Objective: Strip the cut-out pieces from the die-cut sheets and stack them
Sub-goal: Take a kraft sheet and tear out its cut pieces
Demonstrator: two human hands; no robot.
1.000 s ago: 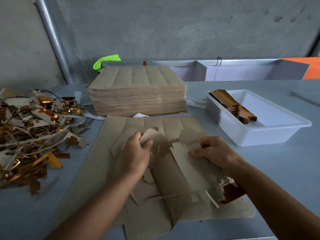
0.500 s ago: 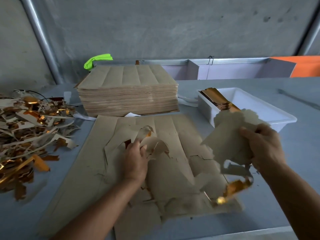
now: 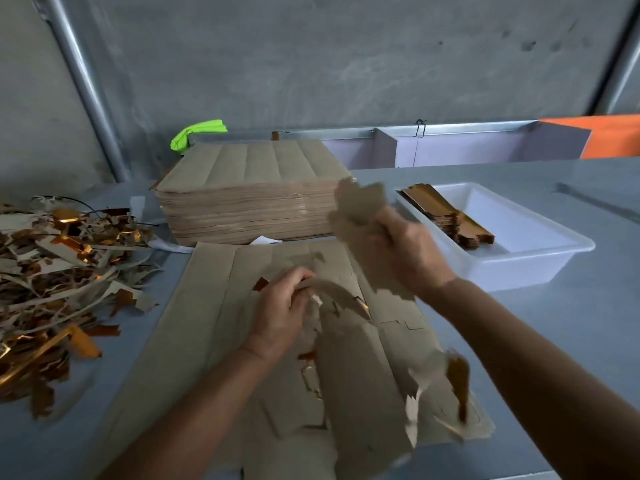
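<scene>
No readable writing anywhere. Right hand (image 3: 403,251) raised, closed on a torn brown piece (image 3: 358,206); left hand (image 3: 282,311) pinching a curled flap of the sheet (image 3: 214,306) on the table (image 3: 571,323). Open tabletop right, beyond the tray (image 3: 540,261); scrap pile (image 3: 59,271) left.

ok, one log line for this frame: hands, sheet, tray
left hand: gripping torn sheet on table | right hand: holding torn-off piece raised | tray: gold pieces stacked | scrap pile: left
</scene>
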